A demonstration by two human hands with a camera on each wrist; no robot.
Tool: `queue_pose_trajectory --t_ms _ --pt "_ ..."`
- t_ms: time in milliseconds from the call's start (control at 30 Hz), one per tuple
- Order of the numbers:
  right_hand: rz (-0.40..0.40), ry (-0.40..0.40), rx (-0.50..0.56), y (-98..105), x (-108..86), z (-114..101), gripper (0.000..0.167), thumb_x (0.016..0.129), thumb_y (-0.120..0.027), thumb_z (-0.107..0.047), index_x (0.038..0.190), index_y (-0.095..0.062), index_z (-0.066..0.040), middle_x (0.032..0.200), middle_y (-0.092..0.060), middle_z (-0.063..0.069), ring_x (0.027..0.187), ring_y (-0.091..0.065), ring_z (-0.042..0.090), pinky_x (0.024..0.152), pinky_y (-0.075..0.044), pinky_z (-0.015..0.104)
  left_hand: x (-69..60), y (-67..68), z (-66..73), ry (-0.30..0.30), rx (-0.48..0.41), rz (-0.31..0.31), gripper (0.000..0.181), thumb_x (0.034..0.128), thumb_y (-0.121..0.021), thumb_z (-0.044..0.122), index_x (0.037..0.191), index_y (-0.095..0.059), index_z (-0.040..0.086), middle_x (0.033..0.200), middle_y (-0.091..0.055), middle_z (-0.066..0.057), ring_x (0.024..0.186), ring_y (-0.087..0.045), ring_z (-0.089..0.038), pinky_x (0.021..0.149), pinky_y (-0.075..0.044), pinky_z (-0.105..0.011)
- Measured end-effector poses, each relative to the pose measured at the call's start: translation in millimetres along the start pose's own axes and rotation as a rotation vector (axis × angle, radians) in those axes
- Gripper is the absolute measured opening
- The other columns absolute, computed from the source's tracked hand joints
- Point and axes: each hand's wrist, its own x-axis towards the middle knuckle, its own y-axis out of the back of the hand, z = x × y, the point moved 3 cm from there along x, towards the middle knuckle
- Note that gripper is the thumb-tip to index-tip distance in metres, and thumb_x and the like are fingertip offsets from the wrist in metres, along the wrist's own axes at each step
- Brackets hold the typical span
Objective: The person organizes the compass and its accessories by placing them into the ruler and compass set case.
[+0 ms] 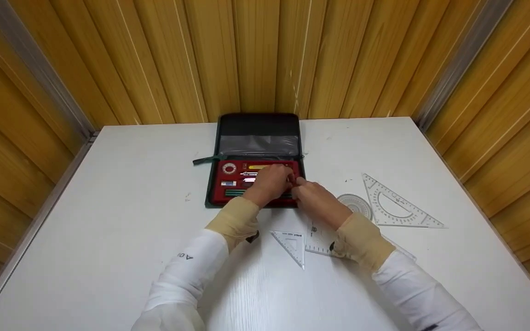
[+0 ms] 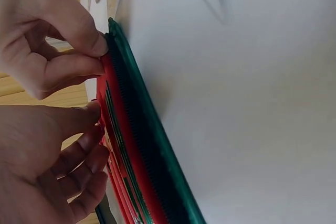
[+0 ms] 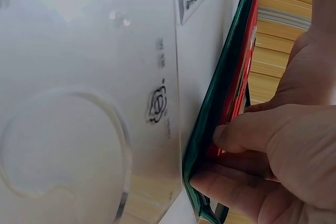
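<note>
A dark green zip case (image 1: 260, 123) lies unfolded, with a red tray (image 1: 221, 175) in its near half. My left hand (image 1: 272, 181) reaches over the tray's right part, thumb and forefinger pinching a red edge of it in the left wrist view. Beside it, my right hand (image 1: 318, 200) pinches the red tray's edge near the case corner, as the right wrist view shows (image 3: 252, 140). The tray holds a white ring (image 1: 229, 168), an eraser (image 1: 228, 183), green pencils (image 1: 233, 193), a yellow piece (image 1: 256, 167) and metal drawing tools (image 1: 248, 174). My hands cover its right side.
Right of the case lie a round clear protractor (image 1: 356, 202) and a large set square (image 1: 400, 209). A small set square (image 1: 295, 243) is nearer me. Another clear sheet (image 1: 318, 239) lies partly under my right forearm. Wood-patterned walls (image 1: 256, 59) enclose the white table (image 1: 131, 193).
</note>
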Motion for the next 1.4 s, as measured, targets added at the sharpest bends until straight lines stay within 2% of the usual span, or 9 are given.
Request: queue_pose_trajectory --t_ms 433,733,867,1100,1233,1400 --pt "-0.013 -0.013 0.018 -1.2 3.0 0.9 0.012 0.093 -0.064 0.005 0.086 -0.073 -0.001 0.094 -0.060 0.010 0.073 -0.062 0.025 0.067 -0.055 0.038 1.7 -2.0 -4.6 -0.017 0.005 -0.003 0.018 0.1008 -0.070 0.021 0.115 -0.079 0.013 0.112 -0.076 -0.006 0.105 -0.070 -0.021 0.097 -0.054 -0.038" --pt "-0.025 -0.016 0.019 -2.1 1.9 -0.2 0.013 0.095 -0.062 0.004 0.089 -0.072 -0.001 0.097 -0.060 0.009 0.076 -0.063 0.023 0.070 -0.056 0.036 2.3 -3.2 -8.1 0.004 0.043 -0.012 0.017 0.1004 -0.068 0.017 0.112 -0.079 0.012 0.111 -0.076 -0.006 0.106 -0.070 -0.024 0.096 -0.054 -0.040" --pt "-0.026 -0.022 0.011 -2.1 2.0 -1.0 0.012 0.095 -0.063 0.004 0.089 -0.073 -0.001 0.097 -0.059 0.009 0.075 -0.063 0.024 0.069 -0.056 0.037 2.2 -1.8 -11.2 0.015 0.016 -0.017 0.017 0.1004 -0.068 0.017 0.112 -0.079 0.011 0.111 -0.076 -0.007 0.105 -0.069 -0.024 0.097 -0.054 -0.040" --pt "-0.023 -0.017 -0.002 -2.9 0.9 -1.3 0.013 0.095 -0.063 0.005 0.093 -0.075 0.000 0.098 -0.060 0.010 0.079 -0.065 0.023 0.073 -0.057 0.037 -5.3 12.2 -25.2 0.098 -0.015 0.027 0.016 0.1001 -0.068 0.015 0.112 -0.079 0.013 0.113 -0.072 -0.007 0.109 -0.066 -0.024 0.095 -0.054 -0.039" --pt "-0.023 -0.040 -0.003 -1.8 -0.2 0.2 0.011 0.095 -0.066 0.004 0.095 -0.076 0.000 0.099 -0.061 0.010 0.083 -0.069 0.025 0.076 -0.059 0.037 -11.3 18.9 -33.6 0.130 -0.018 0.022 0.018 0.1018 -0.067 0.018 0.114 -0.078 0.012 0.113 -0.069 -0.008 0.108 -0.065 -0.024 0.094 -0.055 -0.040" --pt "-0.041 -0.058 0.008 -1.9 -0.3 1.4 0.010 0.096 -0.066 0.002 0.096 -0.076 -0.001 0.102 -0.062 0.009 0.088 -0.070 0.026 0.079 -0.059 0.037 -19.0 26.5 -48.1 0.169 -0.056 0.027 0.021 0.1027 -0.066 0.020 0.117 -0.076 0.009 0.117 -0.069 -0.009 0.109 -0.064 -0.025 0.098 -0.053 -0.041"
